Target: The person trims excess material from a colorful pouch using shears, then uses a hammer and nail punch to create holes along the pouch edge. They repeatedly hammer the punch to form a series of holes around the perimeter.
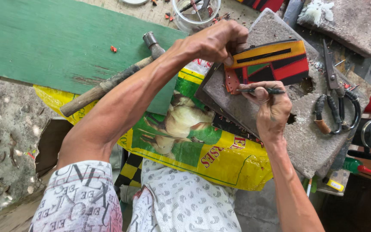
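A small pouch of woven cloth in orange, red, green and black (pixel 275 62) with a brown leather strap at its left end lies on a grey stone slab (pixel 280 124). My left hand (pixel 215 41) presses down on the pouch's upper left corner with the fingertips. My right hand (pixel 269 105) grips a thin dark pointed tool (pixel 265 90) that lies level, its tip at the leather strap.
A hammer with a wooden handle (pixel 112 79) rests on a green board (pixel 56 38). Black scissors (pixel 336 94) lie on the slab's right side. A clear jar (pixel 194 13) stands at the back. A yellow printed sack (pixel 194 141) covers my lap.
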